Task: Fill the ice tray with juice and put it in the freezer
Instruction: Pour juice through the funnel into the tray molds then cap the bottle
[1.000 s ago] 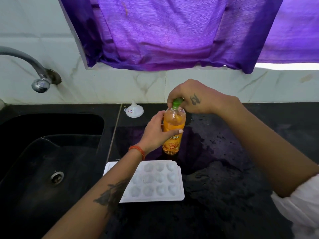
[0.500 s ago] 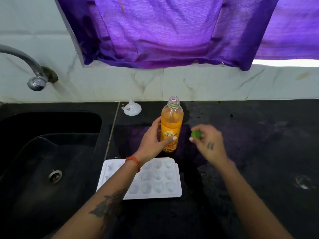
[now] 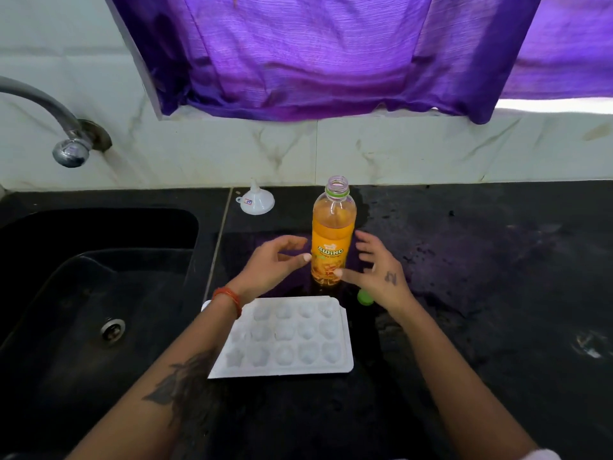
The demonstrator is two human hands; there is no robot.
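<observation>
An uncapped bottle of orange juice (image 3: pixel 332 234) stands upright on the black counter (image 3: pixel 481 277). My left hand (image 3: pixel 277 263) hovers just left of it, fingers loosely spread, thumb tip close to the label. My right hand (image 3: pixel 378 270) is just right of the bottle, fingers spread, thumb near the bottle's lower part. Neither hand holds anything. The green cap (image 3: pixel 364 297) lies on the counter below my right hand, partly hidden by it. A white ice tray (image 3: pixel 345 330) with empty moulds lies in front of the bottle, partly under my left forearm.
A small white funnel (image 3: pixel 256 201) sits upside down behind and left of the bottle. A black sink (image 3: pixel 83 310) with a metal tap (image 3: pixel 68 149) fills the left. A purple curtain (image 3: pixel 315 54) hangs above the tiled wall.
My right hand unscrewed the green cap, carried it down and left it on the counter. My left hand let go of the bottle. Both hands now flank it.
</observation>
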